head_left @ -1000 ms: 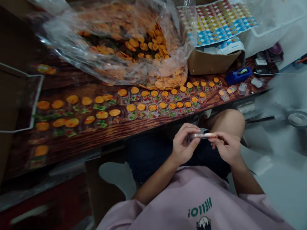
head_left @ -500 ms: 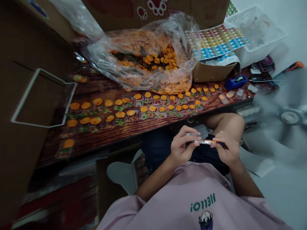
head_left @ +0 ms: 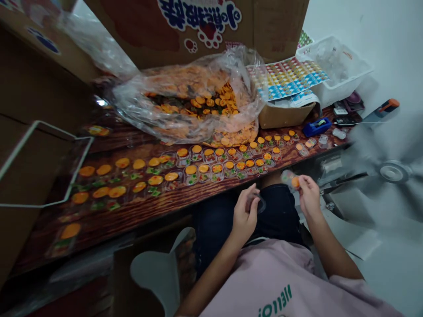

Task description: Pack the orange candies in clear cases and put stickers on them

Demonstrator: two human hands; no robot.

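Note:
Over my lap, my left hand (head_left: 243, 216) is closed on a clear plastic piece (head_left: 262, 205) with a rounded edge; its full shape is partly hidden by the fingers. Farther right, my right hand (head_left: 309, 196) pinches a small clear plastic case (head_left: 289, 178) by its orange round end, just off the table's front edge. Similar clear cases with orange discs and green and red bits lie in rows on the wood-patterned table (head_left: 139, 211). One of them, a case with an orange disc (head_left: 191, 170), is in the front row.
Behind the rows lies a big clear bag (head_left: 132, 105) full of orange discs. Sticker sheets (head_left: 291, 77) rest on a small carton (head_left: 287, 116), near a white basket (head_left: 353, 77). A blue tape dispenser (head_left: 316, 127) stands at right, and a fan (head_left: 393, 171) is beyond the table's end.
My hands have moved apart. The right hand has carried the case up and away toward the table edge, while the left keeps a clear piece. The view has shifted, showing more of the back.

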